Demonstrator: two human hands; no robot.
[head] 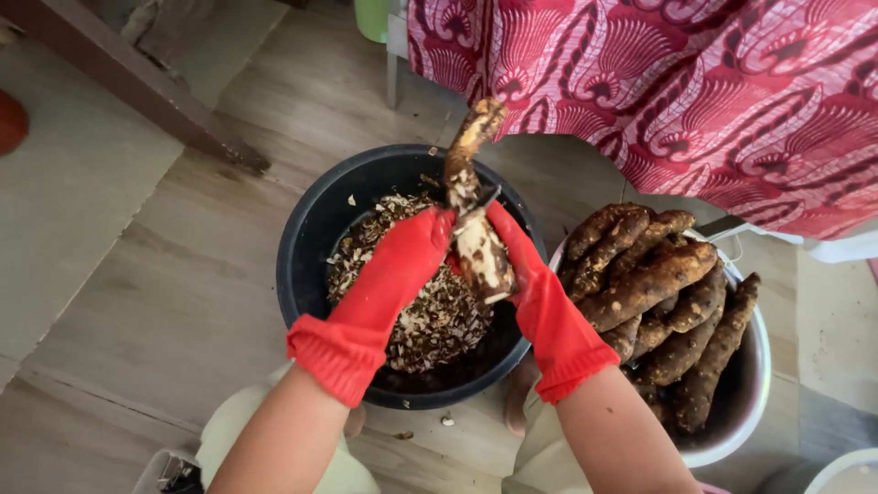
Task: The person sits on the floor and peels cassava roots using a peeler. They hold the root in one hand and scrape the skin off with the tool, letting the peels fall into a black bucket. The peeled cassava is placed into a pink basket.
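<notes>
Fingers of both red-gloved hands clench one cassava root (476, 220) above a black basin (306, 247) of peelings: the left hand (402, 265) grips its near, peeled part, the right hand (526, 265) wraps its side. A dark blade tip shows beside the right fingers; which hand holds it is hidden. Right of them a white bowl (754, 384) of unpeeled roots is partly cut off. Beyond, red patterned cloth (677, 82) hangs over the pale wood-look floor (165, 302).
</notes>
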